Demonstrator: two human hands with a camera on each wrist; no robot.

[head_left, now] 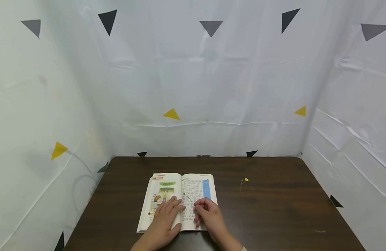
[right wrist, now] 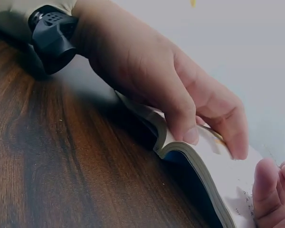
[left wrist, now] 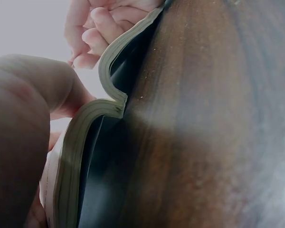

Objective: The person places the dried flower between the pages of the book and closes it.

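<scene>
An open book [head_left: 197, 177] lies on the brown table, with coloured drawings on its left page and printed rows plus a blue box on its right page. My left hand [head_left: 164, 218] rests over the left page, fingers spread toward the middle fold; its thumb is at the near edge in the left wrist view. My right hand [head_left: 212, 217] pinches a thin dried flower stem [head_left: 189, 199] between thumb and fingertips. The stem slants over the right page, its small tip close to the fold. In the right wrist view, the right hand [right wrist: 270, 197] shows only in part.
Right of the book, a small yellow flower [head_left: 246, 180] on a curved stem lies on the table [head_left: 274, 209]. White sheeting [head_left: 243, 87] with grey, black and yellow triangles encloses the back and both sides.
</scene>
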